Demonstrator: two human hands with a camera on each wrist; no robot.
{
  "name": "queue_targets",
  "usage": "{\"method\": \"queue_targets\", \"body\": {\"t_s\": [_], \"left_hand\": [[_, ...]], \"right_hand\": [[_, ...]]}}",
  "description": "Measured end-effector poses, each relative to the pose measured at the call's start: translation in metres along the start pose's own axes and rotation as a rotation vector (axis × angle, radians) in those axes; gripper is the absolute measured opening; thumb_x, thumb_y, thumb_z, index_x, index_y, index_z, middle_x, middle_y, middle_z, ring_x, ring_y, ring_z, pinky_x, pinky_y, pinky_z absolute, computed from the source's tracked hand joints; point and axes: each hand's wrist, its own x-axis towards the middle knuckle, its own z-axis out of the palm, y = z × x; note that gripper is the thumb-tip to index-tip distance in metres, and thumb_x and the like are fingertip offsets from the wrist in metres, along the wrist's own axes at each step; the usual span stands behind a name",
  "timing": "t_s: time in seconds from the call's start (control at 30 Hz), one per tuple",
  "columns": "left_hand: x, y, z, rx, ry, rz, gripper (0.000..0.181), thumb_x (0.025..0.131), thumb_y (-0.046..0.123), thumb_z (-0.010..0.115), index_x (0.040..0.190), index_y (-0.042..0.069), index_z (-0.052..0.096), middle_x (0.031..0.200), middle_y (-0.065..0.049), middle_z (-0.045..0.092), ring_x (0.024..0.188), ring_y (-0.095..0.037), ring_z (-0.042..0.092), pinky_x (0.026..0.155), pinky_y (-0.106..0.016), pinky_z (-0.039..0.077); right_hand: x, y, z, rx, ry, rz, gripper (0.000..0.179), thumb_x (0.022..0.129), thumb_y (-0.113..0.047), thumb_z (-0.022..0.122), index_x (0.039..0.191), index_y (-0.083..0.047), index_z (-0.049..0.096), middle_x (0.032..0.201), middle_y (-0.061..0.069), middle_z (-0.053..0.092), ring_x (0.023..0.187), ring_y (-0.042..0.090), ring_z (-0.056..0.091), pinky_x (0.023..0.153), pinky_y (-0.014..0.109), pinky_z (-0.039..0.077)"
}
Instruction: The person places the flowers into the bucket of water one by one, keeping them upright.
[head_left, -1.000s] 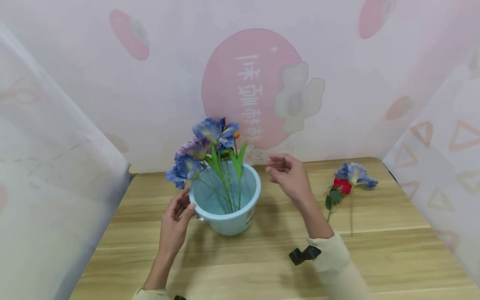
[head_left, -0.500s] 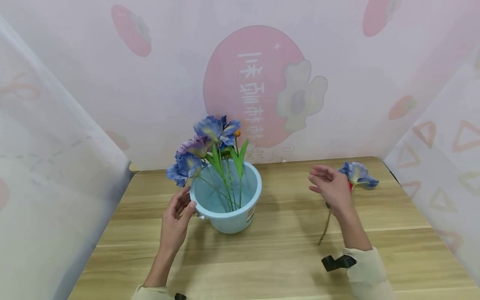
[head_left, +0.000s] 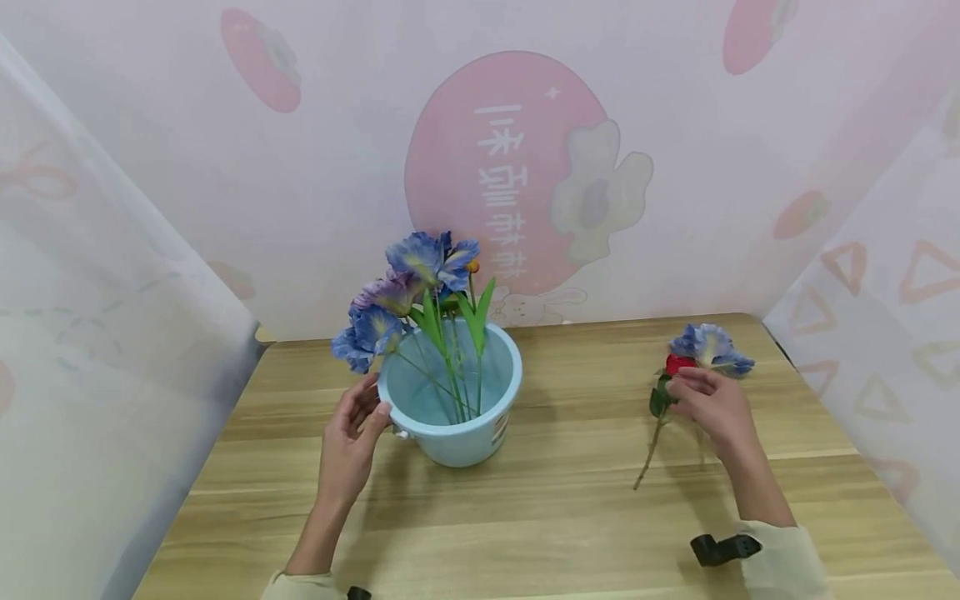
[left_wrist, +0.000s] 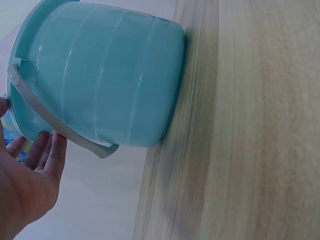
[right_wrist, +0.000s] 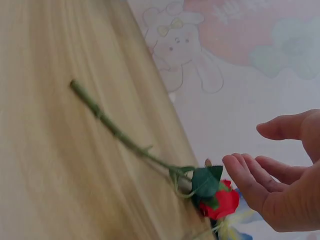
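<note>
A light blue bucket (head_left: pixel 457 446) stands on the table, holding several artificial flowers with blue and purple blooms (head_left: pixel 423 262) and green stems. My left hand (head_left: pixel 351 442) holds its left rim; in the left wrist view, the fingers (left_wrist: pixel 55 155) are at the rim beside the pale handle (left_wrist: pixel 50 117). At the right, my right hand (head_left: pixel 716 410) hovers by a red rose (head_left: pixel 678 364) with dark green leaves. Thumb and fingers are apart with nothing gripped in the right wrist view, beside the rose bloom (right_wrist: pixel 222 202). A blue flower (head_left: pixel 708 343) lies behind the rose, its stem partly hidden by my hand.
The wooden table (head_left: pixel 555 517) runs back to a pale printed backdrop (head_left: pixel 337 167). Side sheets, including the right one (head_left: pixel 900 333), bound the space. A black wrist mount (head_left: pixel 723 550) sits at my right sleeve (head_left: pixel 783 562).
My right hand has moved right from beside the bucket, passed over the rose and come lower beside it. The rose's stem end has shifted left. My left hand stays at the bucket rim.
</note>
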Motion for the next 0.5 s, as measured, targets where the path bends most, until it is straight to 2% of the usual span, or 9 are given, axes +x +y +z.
{"method": "queue_targets", "body": {"t_s": [0.07, 0.17, 0.37, 0.5], "left_hand": [[0.000, 0.000, 0.000, -0.003, -0.001, 0.004, 0.048, 0.109, 0.012, 0.064, 0.155, 0.005, 0.053, 0.143, -0.018, 0.064, 0.116, -0.003, 0.067, 0.089, -0.015, 0.062], [0.000, 0.000, 0.000, -0.004, 0.000, 0.010, 0.048, 0.108, 0.012, 0.065, 0.155, 0.005, 0.054, 0.142, -0.019, 0.064, 0.117, -0.004, 0.068, 0.088, -0.015, 0.062], [-0.001, 0.002, 0.001, -0.015, 0.004, 0.021, 0.047, 0.108, 0.010, 0.065, 0.154, 0.003, 0.054, 0.141, -0.022, 0.063, 0.115, -0.004, 0.068, 0.088, -0.016, 0.063], [-0.001, 0.004, 0.001, -0.034, 0.000, 0.029, 0.047, 0.108, 0.008, 0.065, 0.153, 0.002, 0.055, 0.140, -0.025, 0.063, 0.114, -0.004, 0.069, 0.087, -0.016, 0.063]], "right_hand": [[0.000, 0.005, -0.003, -0.019, -0.004, 0.009, 0.063, 0.107, -0.019, 0.066, 0.156, 0.012, 0.041, 0.143, 0.028, 0.060, 0.093, -0.002, 0.072, 0.089, 0.027, 0.067], [0.001, 0.013, -0.006, -0.054, -0.013, 0.022, 0.068, 0.106, -0.019, 0.068, 0.157, 0.015, 0.038, 0.151, 0.038, 0.052, 0.092, 0.000, 0.073, 0.087, 0.028, 0.067], [0.010, 0.028, -0.006, -0.093, -0.038, 0.109, 0.080, 0.103, -0.023, 0.073, 0.161, 0.013, 0.031, 0.155, 0.038, 0.047, 0.088, 0.006, 0.076, 0.080, 0.028, 0.068], [0.016, 0.035, -0.001, -0.119, -0.028, 0.151, 0.088, 0.100, -0.026, 0.079, 0.162, 0.011, 0.029, 0.157, 0.036, 0.046, 0.088, 0.008, 0.076, 0.078, 0.028, 0.068]]}}
